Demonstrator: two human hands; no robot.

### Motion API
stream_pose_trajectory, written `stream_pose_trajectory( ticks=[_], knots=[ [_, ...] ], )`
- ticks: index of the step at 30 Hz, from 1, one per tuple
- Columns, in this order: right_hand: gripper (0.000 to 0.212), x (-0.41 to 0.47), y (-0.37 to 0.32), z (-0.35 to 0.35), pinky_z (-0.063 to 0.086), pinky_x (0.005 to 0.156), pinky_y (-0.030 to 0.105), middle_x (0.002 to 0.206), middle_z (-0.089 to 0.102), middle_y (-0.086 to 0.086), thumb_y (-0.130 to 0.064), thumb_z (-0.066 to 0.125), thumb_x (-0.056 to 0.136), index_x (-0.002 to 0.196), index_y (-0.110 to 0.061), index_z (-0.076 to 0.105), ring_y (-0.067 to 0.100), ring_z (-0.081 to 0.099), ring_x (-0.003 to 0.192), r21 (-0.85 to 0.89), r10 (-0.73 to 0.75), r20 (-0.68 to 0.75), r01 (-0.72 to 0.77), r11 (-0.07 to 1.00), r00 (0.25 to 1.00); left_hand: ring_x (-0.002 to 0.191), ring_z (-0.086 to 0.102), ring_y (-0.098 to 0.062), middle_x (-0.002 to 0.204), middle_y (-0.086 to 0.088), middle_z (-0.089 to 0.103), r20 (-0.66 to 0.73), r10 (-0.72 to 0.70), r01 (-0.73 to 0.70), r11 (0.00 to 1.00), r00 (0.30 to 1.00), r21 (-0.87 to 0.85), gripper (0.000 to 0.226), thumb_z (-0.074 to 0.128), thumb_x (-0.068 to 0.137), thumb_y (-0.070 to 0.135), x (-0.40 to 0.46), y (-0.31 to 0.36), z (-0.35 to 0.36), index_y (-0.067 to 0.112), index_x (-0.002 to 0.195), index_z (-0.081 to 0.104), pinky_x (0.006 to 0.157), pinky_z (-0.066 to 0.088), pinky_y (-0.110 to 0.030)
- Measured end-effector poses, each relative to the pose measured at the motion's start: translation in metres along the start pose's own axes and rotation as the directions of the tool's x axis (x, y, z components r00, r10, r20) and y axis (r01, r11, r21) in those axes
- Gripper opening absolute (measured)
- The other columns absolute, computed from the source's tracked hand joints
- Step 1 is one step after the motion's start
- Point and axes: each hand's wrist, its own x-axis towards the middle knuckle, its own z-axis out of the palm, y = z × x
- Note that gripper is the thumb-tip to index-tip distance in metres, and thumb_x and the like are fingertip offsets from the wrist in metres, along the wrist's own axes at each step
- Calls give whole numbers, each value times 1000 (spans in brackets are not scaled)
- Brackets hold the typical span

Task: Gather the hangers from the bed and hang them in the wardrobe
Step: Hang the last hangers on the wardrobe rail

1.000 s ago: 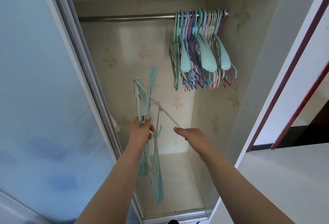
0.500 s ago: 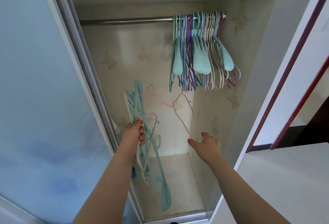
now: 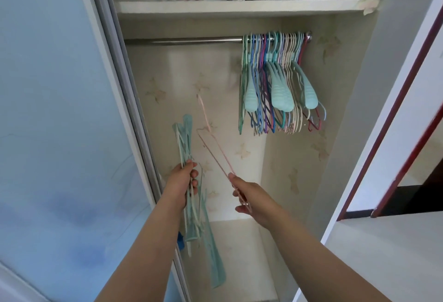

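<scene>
My left hand point(image 3: 182, 183) grips a bundle of teal and white hangers point(image 3: 191, 217) in the lower left of the open wardrobe, the bundle running up and down through my fist. My right hand point(image 3: 249, 193) pinches a thin pink hanger point(image 3: 215, 148), which angles up and to the left with its hook at the top. Above, a metal rail point(image 3: 187, 41) crosses the wardrobe. Many coloured hangers point(image 3: 275, 86) hang packed together at its right end.
The sliding wardrobe door point(image 3: 60, 110) stands at the left with its frame beside my left hand. A shelf point(image 3: 239, 6) above the rail holds dark folded items. The left part of the rail is bare. A white wall and a red-trimmed doorway point(image 3: 395, 122) are on the right.
My right hand briefly opened below the pink hanger and now pinches it again, closer to the bundle. The pink hanger has swung more upright. The view has tilted upward.
</scene>
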Motion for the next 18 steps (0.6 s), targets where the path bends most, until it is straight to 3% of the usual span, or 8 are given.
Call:
stream_pose_trajectory(
  ticks=[4,6,10,16,18],
  knots=[
    [30,16,-53,10,42,63,27,88,49,3,-44,61,86,93,-16,57,13,44,66,155,-67,17,64,986,998,34,34,-8,59,1,41,15,51,-51,999,999,6,17,43,101,22,3,24,6,15,89,52,35,25,-15],
    [31,26,-82,10,41,57,27,87,48,3,-46,64,82,88,-18,55,14,41,62,183,-114,-9,114,976,993,33,34,-7,59,1,41,28,74,-74,997,997,6,16,42,101,20,4,36,8,14,90,52,34,25,-15],
    [52,44,-132,10,43,56,27,90,54,2,-56,61,80,109,-13,53,16,47,67,116,-198,-126,213,970,972,34,34,-6,61,1,43,60,123,-124,992,991,17,13,43,101,19,5,50,11,13,98,55,33,25,-15],
    [45,63,-176,5,46,72,30,89,51,2,-56,51,88,110,-17,50,16,49,84,87,-220,-203,242,967,954,39,37,-7,67,2,49,87,164,-166,986,983,20,15,51,98,20,0,59,13,14,108,59,35,28,-16],
    [44,64,-183,1,44,65,28,85,47,2,-57,52,88,109,-19,49,15,46,82,122,-180,-180,204,971,967,40,37,-7,67,2,50,93,169,-172,985,981,26,14,51,98,20,-1,60,12,15,108,60,35,27,-17]
  ],
)
